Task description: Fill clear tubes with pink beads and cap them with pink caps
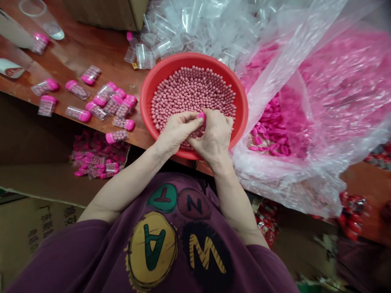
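Note:
Over a red bowl (146, 110) of small pink beads (195, 87), my two hands come together. My left hand (177, 131) is closed, its thumb and fingers pinching a bright pink cap (201, 117). My right hand (216, 133) has its fingers curled against the same cap from the other side, with its thumb lower down. Whether a clear bottle sits under the cap is hidden by my fingers. Left of the bowl lie several small clear bottles (95, 110) filled with beads and closed with pink caps.
Behind the bowl is a heap of clear, uncapped bottles (171, 34). At right, a clear plastic bag (293, 179) holds loose pink caps (270, 122). Below the table's left edge, a cardboard box (55, 179) contains more filled bottles (97, 156). A clear cup (45, 20) lies far left.

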Available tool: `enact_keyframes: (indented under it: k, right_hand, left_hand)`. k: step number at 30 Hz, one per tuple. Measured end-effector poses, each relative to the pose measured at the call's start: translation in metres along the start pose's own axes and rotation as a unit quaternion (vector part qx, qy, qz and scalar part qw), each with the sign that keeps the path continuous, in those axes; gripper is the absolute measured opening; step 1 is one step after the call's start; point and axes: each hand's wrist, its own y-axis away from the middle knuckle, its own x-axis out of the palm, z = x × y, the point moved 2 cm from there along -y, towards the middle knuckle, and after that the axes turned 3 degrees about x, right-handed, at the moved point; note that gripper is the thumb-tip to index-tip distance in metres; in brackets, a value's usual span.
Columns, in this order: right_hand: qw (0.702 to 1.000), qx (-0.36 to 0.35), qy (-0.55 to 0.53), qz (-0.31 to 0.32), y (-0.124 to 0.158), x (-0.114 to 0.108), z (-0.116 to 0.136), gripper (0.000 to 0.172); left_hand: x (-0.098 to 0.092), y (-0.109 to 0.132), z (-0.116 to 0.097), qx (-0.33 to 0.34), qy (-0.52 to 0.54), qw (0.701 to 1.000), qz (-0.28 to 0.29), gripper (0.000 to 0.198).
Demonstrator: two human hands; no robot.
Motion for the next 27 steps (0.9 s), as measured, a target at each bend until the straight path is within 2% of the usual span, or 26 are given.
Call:
enact_keyframes:
  k: [3, 5, 6, 8, 9, 11, 13, 14, 15, 17, 18, 20, 22, 24, 26, 27]
  right_hand:
    - [0.998, 0.004, -0.026, 0.05, -0.001, 0.0, 0.006, 0.06]
    - [0.994, -0.009, -0.074, 0.077, 0.003, -0.003, 0.008, 0.075]
    - [0.99, -0.016, -0.11, 0.087, 0.005, -0.005, 0.007, 0.08]
    - [0.975, -0.022, -0.194, 0.107, 0.013, -0.008, 0.004, 0.076]
    - [0.965, -0.021, -0.231, 0.12, 0.016, -0.01, 0.001, 0.065]
    - [0.952, -0.012, -0.273, 0.14, 0.022, -0.012, -0.003, 0.042]
    - [0.951, -0.002, -0.27, 0.153, 0.024, -0.013, -0.004, 0.031]
    - [0.952, -0.001, -0.261, 0.161, 0.024, -0.013, -0.003, 0.028]
    - [0.952, -0.003, -0.252, 0.173, 0.024, -0.013, -0.001, 0.027]
    - [0.949, -0.015, -0.235, 0.208, 0.023, -0.015, 0.003, 0.026]
    - [0.947, -0.021, -0.231, 0.222, 0.023, -0.017, 0.005, 0.025]
    - [0.938, -0.035, -0.254, 0.235, 0.021, -0.022, 0.004, 0.024]
    - [0.921, -0.046, -0.317, 0.222, 0.016, -0.031, -0.002, 0.022]
    - [0.91, -0.046, -0.371, 0.18, 0.003, -0.042, -0.018, 0.02]
    - [0.918, -0.018, -0.379, 0.114, -0.017, -0.05, -0.043, 0.019]
    - [0.925, 0.009, -0.37, 0.08, -0.03, -0.051, -0.06, 0.019]
  left_hand:
    - [0.003, 0.001, 0.0, 0.049, -0.034, 0.998, -0.02, 0.041]
    - [-0.004, 0.004, -0.007, 0.11, -0.077, 0.988, -0.075, 0.034]
    - [-0.014, 0.006, -0.014, 0.151, -0.108, 0.975, -0.118, 0.028]
    - [-0.047, 0.011, -0.032, 0.249, -0.181, 0.925, -0.223, 0.012]
    - [-0.069, 0.015, -0.042, 0.297, -0.216, 0.888, -0.276, 0.012]
    - [-0.115, 0.022, -0.058, 0.372, -0.269, 0.807, -0.373, 0.027]
    - [-0.148, 0.029, -0.068, 0.383, -0.318, 0.735, -0.461, 0.039]
    - [-0.155, 0.032, -0.07, 0.378, -0.347, 0.716, -0.473, 0.042]
    - [-0.152, 0.033, -0.07, 0.372, -0.385, 0.707, -0.462, 0.04]
    - [-0.126, 0.035, -0.065, 0.402, -0.444, 0.684, -0.416, 0.036]
    - [-0.106, 0.033, -0.061, 0.398, -0.47, 0.705, -0.353, 0.03]
    - [-0.067, 0.018, -0.053, 0.361, -0.49, 0.768, -0.201, 0.019]
    - [-0.041, -0.006, -0.054, 0.328, -0.483, 0.806, -0.097, 0.016]
    - [-0.038, -0.042, -0.067, 0.306, -0.479, 0.818, -0.081, 0.016]
    - [-0.055, -0.086, -0.084, 0.257, -0.499, 0.818, -0.125, 0.019]
    - [-0.069, -0.109, -0.093, 0.212, -0.515, 0.818, -0.148, 0.021]
